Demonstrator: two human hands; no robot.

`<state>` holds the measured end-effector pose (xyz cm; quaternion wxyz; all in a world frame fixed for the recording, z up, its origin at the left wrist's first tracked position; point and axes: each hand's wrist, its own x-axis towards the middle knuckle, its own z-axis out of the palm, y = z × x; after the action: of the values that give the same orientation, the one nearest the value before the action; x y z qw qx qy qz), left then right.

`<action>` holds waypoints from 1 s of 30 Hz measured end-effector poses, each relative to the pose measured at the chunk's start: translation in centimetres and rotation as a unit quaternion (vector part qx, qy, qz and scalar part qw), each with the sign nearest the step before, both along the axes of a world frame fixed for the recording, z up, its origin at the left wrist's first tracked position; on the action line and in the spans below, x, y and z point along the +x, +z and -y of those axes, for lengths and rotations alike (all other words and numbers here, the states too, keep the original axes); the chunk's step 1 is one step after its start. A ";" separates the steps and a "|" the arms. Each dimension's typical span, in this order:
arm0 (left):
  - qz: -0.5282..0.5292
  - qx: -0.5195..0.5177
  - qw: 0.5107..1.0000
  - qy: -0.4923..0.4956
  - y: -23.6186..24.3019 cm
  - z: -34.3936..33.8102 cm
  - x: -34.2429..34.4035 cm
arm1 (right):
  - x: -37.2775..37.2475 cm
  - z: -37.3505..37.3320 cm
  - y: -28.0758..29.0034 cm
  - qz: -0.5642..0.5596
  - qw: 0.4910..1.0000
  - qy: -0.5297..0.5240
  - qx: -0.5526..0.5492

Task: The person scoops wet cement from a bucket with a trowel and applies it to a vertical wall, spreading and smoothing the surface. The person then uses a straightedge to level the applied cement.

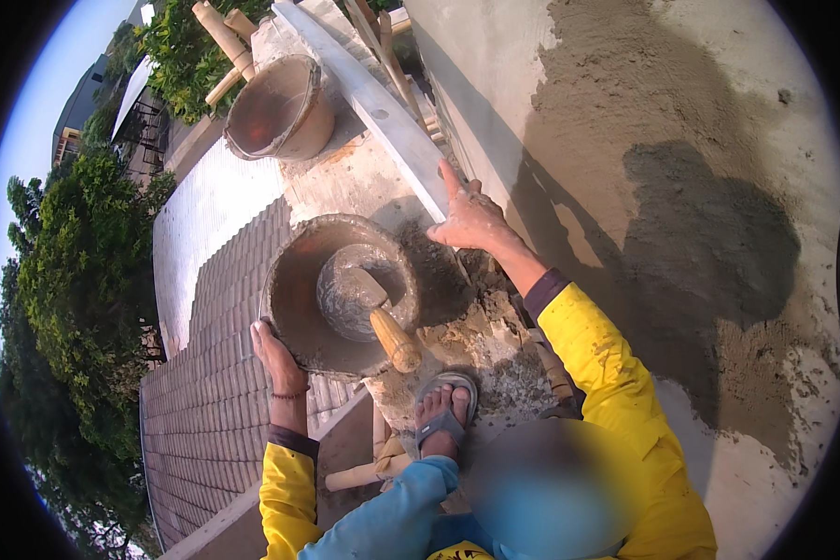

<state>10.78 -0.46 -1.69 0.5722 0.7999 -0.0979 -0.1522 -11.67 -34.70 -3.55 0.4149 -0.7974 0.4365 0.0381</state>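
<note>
My left hand (280, 362) grips the left rim of a mortar-caked bucket (289, 280). Some wet grey mortar (341, 303) lies at the bottom of it. A trowel rests inside, its blade in the mortar and its wooden handle (395, 341) leaning over the near rim. Past the bucket on the right, my right hand (473, 220) holds the near end of a long pale metal straightedge (369, 98), thumb on one side and index finger stretched along the other. The straightedge slants away to the far left.
A second dirty bucket (280, 107) stands farther off, near bamboo poles (224, 42). To the right rises a wall with fresh wet plaster (616, 112). Mortar crumbs litter the plank (481, 350) by my sandalled foot (445, 411). A tiled roof (224, 373) lies below on the left.
</note>
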 end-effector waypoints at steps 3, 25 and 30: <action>0.119 0.020 0.992 0.024 2.6 0.9 -1.2 | -7.4 -1.3 -0.2 0.233 0.935 -0.029 0.265; -0.249 -0.268 0.900 -0.238 22.1 17.6 -3.5 | -33.8 -24.3 4.5 0.231 0.942 -0.117 0.213; -0.286 -0.272 0.892 -0.222 17.4 19.4 -1.7 | -37.1 -27.8 5.3 0.170 0.964 -0.159 0.126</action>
<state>9.11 -19.84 15.67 0.7218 0.4928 -0.1426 -0.4646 -48.82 -6.86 1.76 0.5808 -0.6538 0.4725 -0.1095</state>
